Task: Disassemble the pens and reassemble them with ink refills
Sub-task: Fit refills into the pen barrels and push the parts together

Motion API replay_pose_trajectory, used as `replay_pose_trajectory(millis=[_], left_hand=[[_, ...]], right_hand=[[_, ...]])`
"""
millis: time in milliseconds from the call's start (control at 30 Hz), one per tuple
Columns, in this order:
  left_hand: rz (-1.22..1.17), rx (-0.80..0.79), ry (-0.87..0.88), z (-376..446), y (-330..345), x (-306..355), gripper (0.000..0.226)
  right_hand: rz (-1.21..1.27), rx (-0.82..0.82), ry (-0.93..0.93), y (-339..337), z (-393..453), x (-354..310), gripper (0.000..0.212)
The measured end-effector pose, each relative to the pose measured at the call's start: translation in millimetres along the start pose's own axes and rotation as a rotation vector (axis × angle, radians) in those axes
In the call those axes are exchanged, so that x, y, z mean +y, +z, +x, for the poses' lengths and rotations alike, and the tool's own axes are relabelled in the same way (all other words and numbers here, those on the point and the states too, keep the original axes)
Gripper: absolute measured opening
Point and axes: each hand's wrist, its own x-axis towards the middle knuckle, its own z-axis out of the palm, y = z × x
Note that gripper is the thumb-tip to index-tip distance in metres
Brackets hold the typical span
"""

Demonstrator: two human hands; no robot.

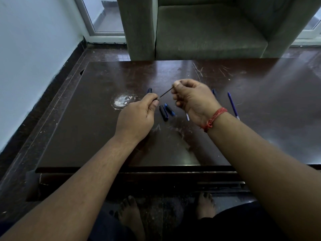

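Note:
My left hand [139,113] grips a dark pen barrel [149,90], whose far end sticks out above my fist. My right hand [192,98] pinches a thin dark ink refill [166,93] between thumb and forefinger; the refill's other end meets the barrel's mouth at my left fingertips. Both hands hover over the dark brown table [86,136]. Two short pen parts, one black [163,113] and one blue [169,109], lie side by side between my hands.
A blue pen [233,106] lies to the right of my right wrist. Another pen [214,93] is partly hidden behind my right hand, and a pale tip [187,117] shows below it. A green armchair [199,28] stands beyond the table's far edge.

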Motion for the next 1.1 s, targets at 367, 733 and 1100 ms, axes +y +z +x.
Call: replay_pose_trajectory(millis=[367,733,1100], left_hand=[[0.004,-0.011,-0.006,1,-1,-3,0.024],[0.002,-0.026,-0.004,0,-2,-2,0.024],[0.001,-0.024,-0.021,-1,-3,-3,0.024]], right_hand=[[-0.450,0.475,-0.270,-100,21,-46,0.016],[-1.330,0.534,-0.113,-146,29,-35,0.021],[-1.389,0.478,0.017,-149,31,-28,0.027]])
